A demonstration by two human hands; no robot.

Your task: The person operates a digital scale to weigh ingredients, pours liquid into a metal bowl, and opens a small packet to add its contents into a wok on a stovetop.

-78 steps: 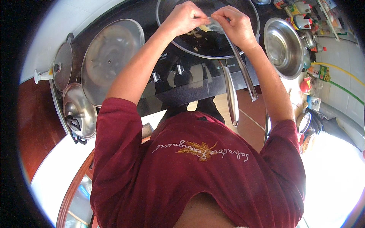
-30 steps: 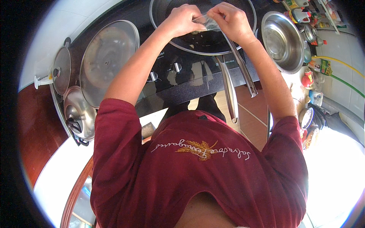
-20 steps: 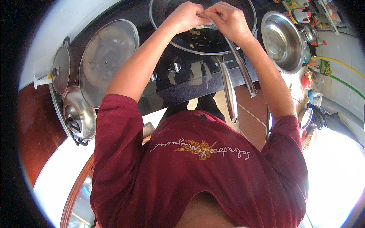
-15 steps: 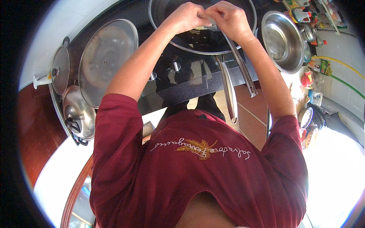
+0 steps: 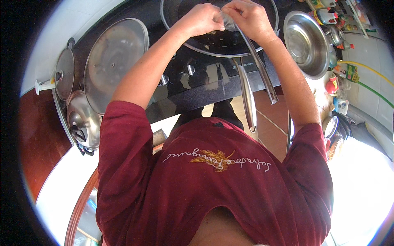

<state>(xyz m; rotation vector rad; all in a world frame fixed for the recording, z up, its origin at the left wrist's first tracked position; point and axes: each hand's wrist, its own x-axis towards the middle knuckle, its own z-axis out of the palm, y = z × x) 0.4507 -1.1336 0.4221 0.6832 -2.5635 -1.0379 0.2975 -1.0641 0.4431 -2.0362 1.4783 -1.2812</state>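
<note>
My left hand [image 5: 202, 20] and my right hand [image 5: 253, 21] are over the wide dark wok [image 5: 195, 46] on the stove. A small, clear plastic bag [image 5: 228, 22] is stretched between them, with the fingers of each hand pinched on it. Whether anything is inside the bag I cannot make out. Small pale bits lie on the wok's dark inside beneath my hands. A metal utensil [image 5: 262, 71] leans out over the wok's rim, passing close under my right hand, its working end hidden. The wok's steel handle [image 5: 247, 100] points toward me.
Left of the wok stand a large lid [image 5: 115, 65], a smaller glass lid [image 5: 65, 76] and a lidded steel pot [image 5: 84, 119]. A steel basin [image 5: 305, 45] sits at the right, beside several bottles [image 5: 326, 17]. Knobs [image 5: 189, 69] line the black stove's front [image 5: 184, 100].
My hands have drawn slightly apart, and more of the clear bag shows between them. They were pressed together at the fingertips before. The wok and utensil stay nearly in place.
</note>
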